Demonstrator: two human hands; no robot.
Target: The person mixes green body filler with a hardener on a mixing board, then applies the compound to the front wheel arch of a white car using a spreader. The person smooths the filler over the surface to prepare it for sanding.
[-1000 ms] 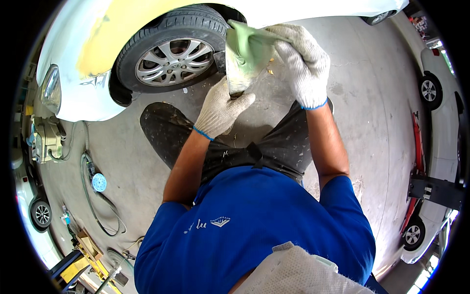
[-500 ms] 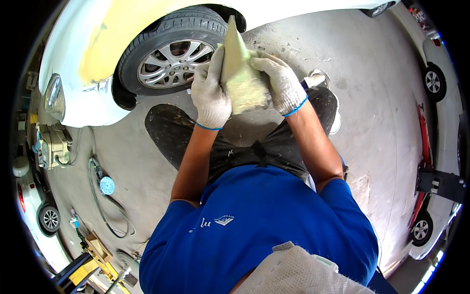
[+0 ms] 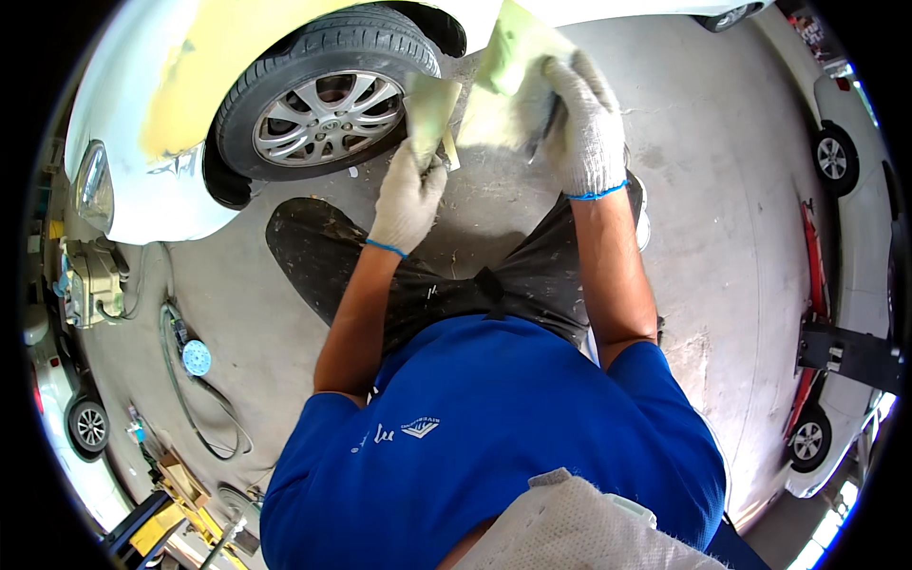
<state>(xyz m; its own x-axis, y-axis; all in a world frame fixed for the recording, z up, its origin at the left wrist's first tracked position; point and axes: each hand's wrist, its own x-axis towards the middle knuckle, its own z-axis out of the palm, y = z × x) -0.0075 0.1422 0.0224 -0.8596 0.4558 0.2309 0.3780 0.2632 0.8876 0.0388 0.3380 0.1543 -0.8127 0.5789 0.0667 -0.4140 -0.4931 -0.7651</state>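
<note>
My left hand [image 3: 407,207], in a white knit glove with a blue cuff, is closed on the lower end of a putty spreader [image 3: 434,106] smeared pale yellow-green. In the same kind of glove, my right hand [image 3: 587,138] grips the right side of a wider, flat putty board [image 3: 494,114]. A light green lump of putty [image 3: 506,62] sits on this board, whose lower edge is blurred. The two tools are apart, held above the floor between my knees. Just beyond my left hand is a car wheel [image 3: 328,123] with silver spokes.
A white car body [image 3: 142,204] with a yellowish patch curves over the wheel. On the floor at left lie a round blue-faced sander [image 3: 197,358] with a hose and a beige case [image 3: 95,280]. Another white car [image 3: 869,190] stands at right, near a red bar [image 3: 814,256].
My hands have separated: the left came lower with the spreader, and the right moved up and right with the board. Earlier, the spreader and board were together.
</note>
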